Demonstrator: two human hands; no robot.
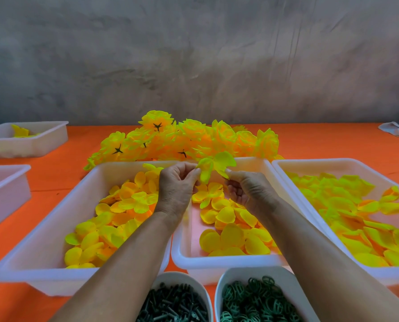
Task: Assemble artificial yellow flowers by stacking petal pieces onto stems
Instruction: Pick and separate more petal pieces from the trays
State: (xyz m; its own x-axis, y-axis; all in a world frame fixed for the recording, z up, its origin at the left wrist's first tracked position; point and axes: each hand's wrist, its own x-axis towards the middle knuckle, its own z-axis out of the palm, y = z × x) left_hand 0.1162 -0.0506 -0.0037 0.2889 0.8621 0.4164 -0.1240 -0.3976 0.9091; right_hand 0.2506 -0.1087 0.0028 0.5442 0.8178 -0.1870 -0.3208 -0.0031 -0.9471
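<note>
My left hand [178,182] and right hand [247,189] each pinch an edge of one yellow petal piece [214,166], held above the far rim of the middle tray [219,266]. At 9 o'clock from my hands lies the left tray [42,270] of petals; at 3 o'clock, the right tray [333,162]. At 12 o'clock, finished flowers [184,140] are heaped on the orange table [73,156]. At 6 o'clock stand a tub of dark stems [177,303] and a tub of green rings [258,300].
</note>
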